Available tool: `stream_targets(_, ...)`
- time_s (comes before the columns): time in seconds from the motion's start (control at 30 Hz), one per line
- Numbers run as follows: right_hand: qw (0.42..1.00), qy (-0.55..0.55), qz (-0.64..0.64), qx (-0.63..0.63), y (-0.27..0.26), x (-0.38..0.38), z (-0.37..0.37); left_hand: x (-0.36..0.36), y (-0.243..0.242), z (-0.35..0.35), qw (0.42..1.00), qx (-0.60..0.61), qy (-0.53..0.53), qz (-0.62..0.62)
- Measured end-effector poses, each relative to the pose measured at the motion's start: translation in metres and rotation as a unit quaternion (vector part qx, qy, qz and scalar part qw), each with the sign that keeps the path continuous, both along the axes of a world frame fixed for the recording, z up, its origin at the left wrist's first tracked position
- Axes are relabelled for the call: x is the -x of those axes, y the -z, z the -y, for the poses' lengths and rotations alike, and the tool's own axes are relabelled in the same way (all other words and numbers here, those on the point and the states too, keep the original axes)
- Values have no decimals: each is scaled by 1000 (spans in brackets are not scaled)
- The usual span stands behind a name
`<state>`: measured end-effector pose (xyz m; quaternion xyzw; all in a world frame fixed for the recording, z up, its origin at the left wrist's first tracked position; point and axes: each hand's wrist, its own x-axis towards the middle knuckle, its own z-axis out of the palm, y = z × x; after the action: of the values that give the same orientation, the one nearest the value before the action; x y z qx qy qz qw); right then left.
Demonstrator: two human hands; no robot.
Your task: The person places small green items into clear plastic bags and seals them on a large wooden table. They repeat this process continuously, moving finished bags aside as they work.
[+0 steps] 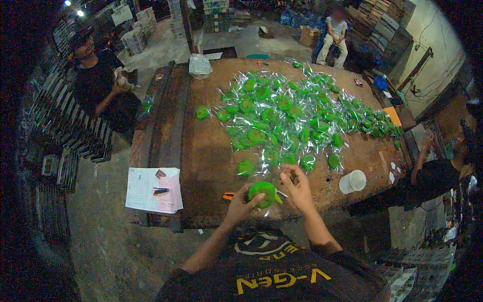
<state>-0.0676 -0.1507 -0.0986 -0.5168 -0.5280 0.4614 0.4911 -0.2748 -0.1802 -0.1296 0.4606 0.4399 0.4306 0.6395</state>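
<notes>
My left hand (241, 204) grips a round green disc-shaped item (262, 193), its thumb lying across the top face. Shiny clear film shows just below the disc. To the right, my right hand (298, 187) is raised above the table with thumb and fingers loosely curled; whether thin clear film lies between them cannot be made out. Beyond both hands spreads a large heap of similar green discs (257, 135) in clear plastic wrapping. One wrapped disc (246, 168) sits apart at the heap's near left edge. Partly behind my hands lie an orange-handled tool (228, 196) and a yellow-green-handled one (279, 198).
The wooden table (205, 151) carries a white plastic tub (353, 181) at right, and papers (145, 188) with a dark clip-like object at left. Clear bags (200, 65) are stacked at the far left corner. People are at the left, far side and right.
</notes>
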Motion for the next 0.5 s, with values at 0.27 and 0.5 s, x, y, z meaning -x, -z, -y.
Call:
stream_targets(0.27,998,-3,64,1,-8,10,1,13,5,9,1000,-12,17,11)
stream_targets(0.5,994,-46,71,72,-2,7,5,18,25,10,994,-60,54,-70)
